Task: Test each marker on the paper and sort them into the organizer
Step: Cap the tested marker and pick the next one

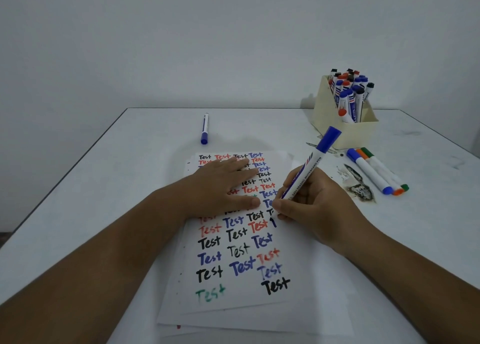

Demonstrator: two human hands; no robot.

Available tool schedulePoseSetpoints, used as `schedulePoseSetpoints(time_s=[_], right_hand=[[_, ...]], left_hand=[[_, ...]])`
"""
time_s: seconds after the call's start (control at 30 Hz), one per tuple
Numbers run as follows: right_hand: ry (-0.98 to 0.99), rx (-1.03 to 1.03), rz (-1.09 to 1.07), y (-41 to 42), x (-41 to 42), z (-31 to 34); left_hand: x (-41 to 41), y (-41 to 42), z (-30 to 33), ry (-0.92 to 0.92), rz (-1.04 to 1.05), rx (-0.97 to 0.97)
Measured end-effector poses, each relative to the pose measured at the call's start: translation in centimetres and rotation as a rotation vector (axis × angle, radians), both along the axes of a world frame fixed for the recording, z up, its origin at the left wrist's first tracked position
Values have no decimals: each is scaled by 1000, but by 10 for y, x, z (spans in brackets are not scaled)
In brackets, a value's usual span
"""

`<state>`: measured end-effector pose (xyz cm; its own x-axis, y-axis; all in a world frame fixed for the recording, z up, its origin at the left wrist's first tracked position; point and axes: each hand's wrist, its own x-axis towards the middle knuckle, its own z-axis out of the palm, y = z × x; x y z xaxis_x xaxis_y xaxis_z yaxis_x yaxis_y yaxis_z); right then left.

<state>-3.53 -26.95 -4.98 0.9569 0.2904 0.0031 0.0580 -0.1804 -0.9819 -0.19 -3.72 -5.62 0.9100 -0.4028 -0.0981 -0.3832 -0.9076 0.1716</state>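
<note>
Two bare arms reach in from the bottom, over a stack of paper (233, 315) that lies in the middle of the white table (78, 201). Rows of the word "Test" in black, blue, red and green fill the top sheet. Its near edge sits close to the bottom of the view, and more sheets poke out under it.

Flat on the upper part of the sheet lies the left hand (223, 185). Its fingers are straight and spread, pressing the paper down, and it holds nothing.

Curled round a blue marker (309, 167) is the right hand (311, 203). It pinches the marker low down, near the tip, and the blue cap end sticks up and away. That tip meets the paper near the right edge, by a short dark blue line.

Far right, close to the back edge of the table, stands the cream organizer (345, 130), packed with markers standing up. Just in front of it lie three loose markers (376, 172), side by side, next to some dark smudges (358, 185).

One more blue marker (205, 128) lies alone past the top of the paper. All of the table's left side is bare.
</note>
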Motion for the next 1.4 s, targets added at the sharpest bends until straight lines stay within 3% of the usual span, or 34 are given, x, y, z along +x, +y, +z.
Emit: schedulePoseSetpoints(time_s=[0.13, 0.27, 0.5, 1.4], right_hand=[[-77, -109, -23, -1, 1, 0], [-52, -18, -40, -5, -1, 2], [-102, -137, -44, -6, -1, 0], [-125, -152, -105, -7, -1, -1]], left_hand=[[1, 0, 1, 7, -1, 5], [-1, -1, 1, 7, 1, -4], [0, -1, 1, 6, 1, -2], [3, 1, -1, 8, -2, -10]])
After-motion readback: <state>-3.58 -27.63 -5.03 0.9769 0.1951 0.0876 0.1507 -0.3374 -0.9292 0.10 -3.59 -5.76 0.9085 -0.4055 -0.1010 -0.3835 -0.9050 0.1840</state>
